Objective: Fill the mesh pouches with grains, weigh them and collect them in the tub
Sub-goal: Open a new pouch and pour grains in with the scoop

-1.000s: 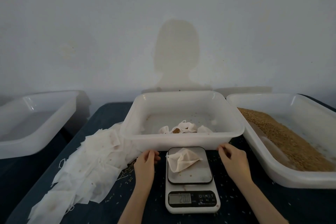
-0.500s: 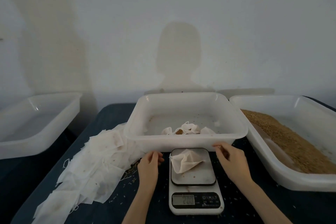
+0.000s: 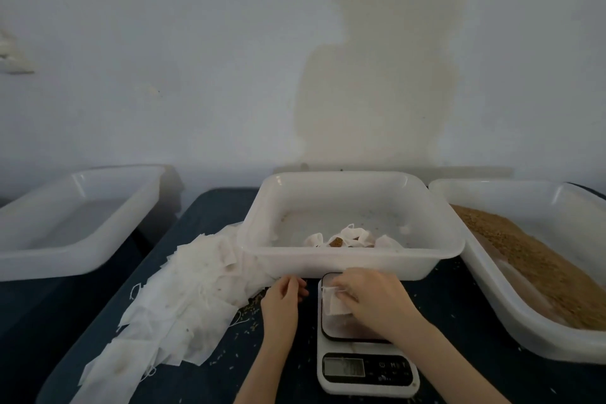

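Right hand [image 3: 370, 300] over the scale [image 3: 364, 334] platform, fingers curled and pinching a white mesh pouch [image 3: 335, 302] that lies on it. Left hand [image 3: 282, 298] rests on the table at 9 o'clock of the scale, fingers loosely curled, holding nothing. Collecting tub [image 3: 347, 264] at 12 o'clock, grain tub [image 3: 511, 315] at 3 o'clock, empty-pouch pile [image 3: 183, 302] at 9 o'clock.

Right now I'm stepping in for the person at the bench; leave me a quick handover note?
Right hand: over the scale, fingers on the pouch lying on its platform.
Left hand: resting on the table beside the scale, holding nothing.
Done: a few pouches lie in the middle tub.
Left: move this pouch into that tub, then fill more from the empty-pouch pile with grains from the right tub. The scale's reading is too blurred to tell.
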